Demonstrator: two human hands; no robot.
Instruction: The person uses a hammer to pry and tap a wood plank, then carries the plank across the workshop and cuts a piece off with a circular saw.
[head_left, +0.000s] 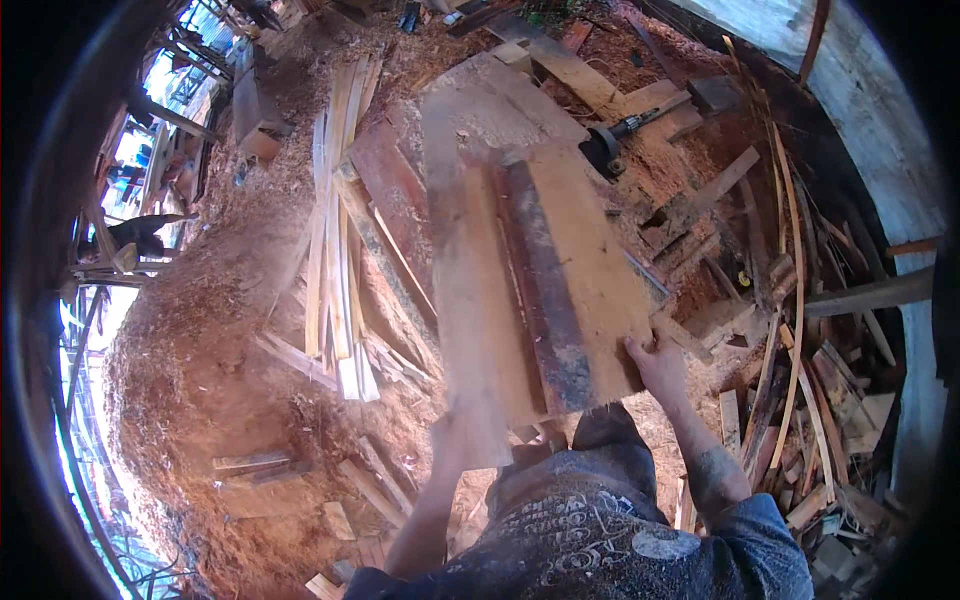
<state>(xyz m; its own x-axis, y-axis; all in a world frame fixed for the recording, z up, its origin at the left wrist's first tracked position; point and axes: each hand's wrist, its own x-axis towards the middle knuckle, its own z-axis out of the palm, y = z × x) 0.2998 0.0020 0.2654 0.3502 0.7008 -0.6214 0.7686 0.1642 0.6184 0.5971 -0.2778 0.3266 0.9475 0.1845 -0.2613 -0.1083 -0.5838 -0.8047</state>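
Currently the left hand [447, 440], blurred, is closed on the left edge of a long, pale brown wooden board [455, 330] near its lower end, fingers mostly hidden. Right hand [657, 362] grips the lower right edge of a broad yellowish-tan wooden plank [590, 280]: thumb at the upper face, other fingers largely out of sight. Both pieces lie lengthwise in front of the torso. Between them, a dark reddish-brown wooden strip [545, 290], rough, mottled paler toward its near end, and a narrower honey-coloured board [492, 290] to its left. Tan faces look flat, edges straight.

Beyond the far ends, a flat wooden work surface [490, 115] dusted with sawdust. Just right of it, a dark tool with a rounded black head [602, 150] and slim shaft.

Left side: a loose bundle of long, thin, pale wood strips [340, 230], then a broad reddish-brown spread of sawdust [190, 330], loose and crumbly. Right side: a jumbled heap of wood offcuts [850, 410], mixed lengths, and long, thin, bowed strips nearby. Outermost, a whitish sheet wall [870, 120] at right; at left, glare between rough wooden poles.
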